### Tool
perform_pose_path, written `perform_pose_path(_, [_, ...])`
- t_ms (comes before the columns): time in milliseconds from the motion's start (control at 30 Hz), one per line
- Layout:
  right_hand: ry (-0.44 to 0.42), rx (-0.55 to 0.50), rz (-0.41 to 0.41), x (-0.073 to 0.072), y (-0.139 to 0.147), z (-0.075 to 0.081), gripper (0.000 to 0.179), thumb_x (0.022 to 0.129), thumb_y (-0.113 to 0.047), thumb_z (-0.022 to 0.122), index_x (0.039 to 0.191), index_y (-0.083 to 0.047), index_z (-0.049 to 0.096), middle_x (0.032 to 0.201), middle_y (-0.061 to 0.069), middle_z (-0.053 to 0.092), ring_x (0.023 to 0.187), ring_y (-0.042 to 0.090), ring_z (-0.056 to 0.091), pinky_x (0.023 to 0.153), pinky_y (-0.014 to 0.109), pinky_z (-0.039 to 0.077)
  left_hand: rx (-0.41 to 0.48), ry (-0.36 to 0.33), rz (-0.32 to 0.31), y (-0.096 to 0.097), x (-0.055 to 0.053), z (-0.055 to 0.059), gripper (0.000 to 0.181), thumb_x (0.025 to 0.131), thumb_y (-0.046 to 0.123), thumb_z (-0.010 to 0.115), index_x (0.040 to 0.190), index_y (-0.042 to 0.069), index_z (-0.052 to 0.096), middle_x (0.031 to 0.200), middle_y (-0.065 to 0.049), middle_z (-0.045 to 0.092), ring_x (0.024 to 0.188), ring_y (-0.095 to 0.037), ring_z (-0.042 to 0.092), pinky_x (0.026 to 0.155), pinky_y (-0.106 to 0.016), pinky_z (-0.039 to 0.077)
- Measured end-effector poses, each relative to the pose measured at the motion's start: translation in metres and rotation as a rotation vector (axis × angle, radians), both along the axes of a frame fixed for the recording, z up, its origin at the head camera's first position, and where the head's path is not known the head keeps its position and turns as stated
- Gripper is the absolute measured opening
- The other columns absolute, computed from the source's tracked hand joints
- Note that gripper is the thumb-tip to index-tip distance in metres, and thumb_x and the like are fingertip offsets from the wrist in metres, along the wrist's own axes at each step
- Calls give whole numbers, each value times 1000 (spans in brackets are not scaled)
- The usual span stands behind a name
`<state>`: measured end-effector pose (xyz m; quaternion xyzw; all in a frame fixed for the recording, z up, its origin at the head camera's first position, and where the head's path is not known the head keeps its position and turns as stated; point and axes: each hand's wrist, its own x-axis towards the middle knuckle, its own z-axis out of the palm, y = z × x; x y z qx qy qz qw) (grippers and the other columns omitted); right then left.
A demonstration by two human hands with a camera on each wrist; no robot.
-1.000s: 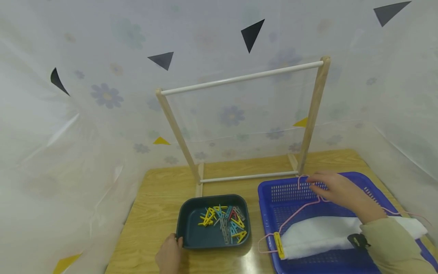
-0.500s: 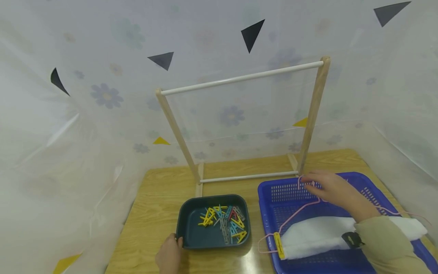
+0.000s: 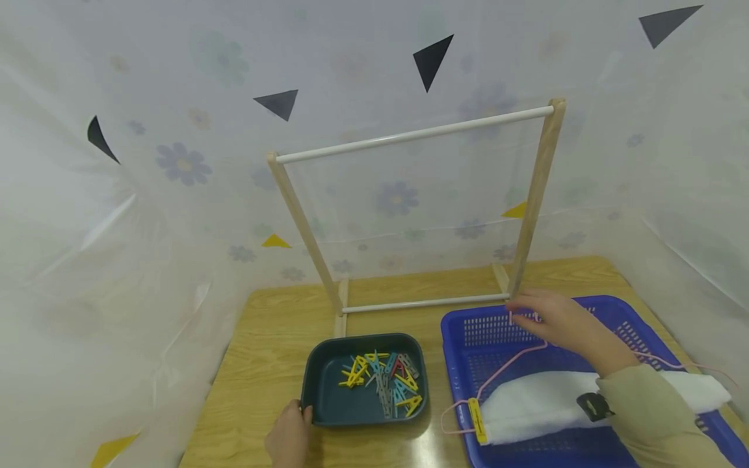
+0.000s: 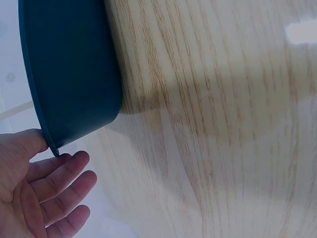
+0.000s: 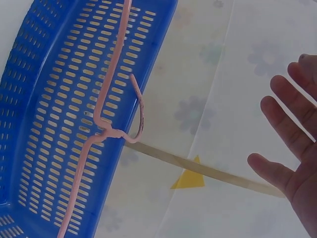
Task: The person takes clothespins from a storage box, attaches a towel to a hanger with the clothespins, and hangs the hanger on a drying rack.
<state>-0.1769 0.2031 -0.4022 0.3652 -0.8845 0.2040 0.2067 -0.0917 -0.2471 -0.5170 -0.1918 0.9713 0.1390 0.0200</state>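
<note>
On the near left of the counter (image 3: 263, 351), the left hand (image 3: 287, 434) pinched the near left corner of the dark tray (image 3: 328, 408) between the thumb and the first finger, while its other fingers (image 4: 69, 196) were loose and apart. I suppose this light hold served to keep the tray from sliding, since it stood flat and needed no lifting. Inside it, the small clothespins (image 3: 383, 390) lay in a loose heap toward the right, which was the side nearer to the basket.

To the right, the white cloth (image 3: 538, 400) lay across the near half of the blue basket (image 3: 486, 330). The yellow clothespin (image 3: 477, 420) sat at its left end and, it seemed, fixed it to the pink hanger (image 5: 108, 133), probably so that the cloth would not slip along. The hanger was wider than the basket opening, so its two ends reached over the left and right rims, and its hook (image 5: 140, 111) pointed to the far rim.

Above this far side was the right hand (image 3: 558, 322), with its fingers (image 5: 283, 119) straight and spread, pinching nothing; the right wrist view showed it apart from the hook. Farther behind stood the rack (image 3: 409, 136), upright, with its white bar bare.
</note>
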Motion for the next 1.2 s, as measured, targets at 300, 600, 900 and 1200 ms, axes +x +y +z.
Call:
perform_pose_path(300, [21,12,34,-3,-3,1,24,66,-1,74,87,-10,66,82,-1,62,74,18,61,62,34,51,6,-14,16,0,-1,-1,25,84,20,62,97,-2,60,81,-13,64,67,-27,62,52,-42,47])
perform_pose_path(600, [65,3,84,-6,-6,1,25,64,0,73,85,-11,65,79,-3,60,70,14,60,60,32,50,17,-36,22,-2,-2,-4,26,84,20,61,97,-2,60,82,-12,64,66,-26,61,51,-41,47])
perform_pose_path(900, [32,22,68,-6,-9,2,24,65,-1,74,85,-11,65,78,-4,59,68,13,59,60,32,50,26,-32,11,-3,-1,-4,27,84,20,61,98,-3,60,81,-12,64,64,-25,61,50,-41,47])
perform_pose_path(1200, [13,43,75,-9,-14,3,20,68,-4,73,85,-10,66,78,-4,59,68,10,57,60,30,49,29,-34,2,-3,-1,-3,26,84,20,61,98,-3,60,80,-11,64,64,-25,61,50,-41,47])
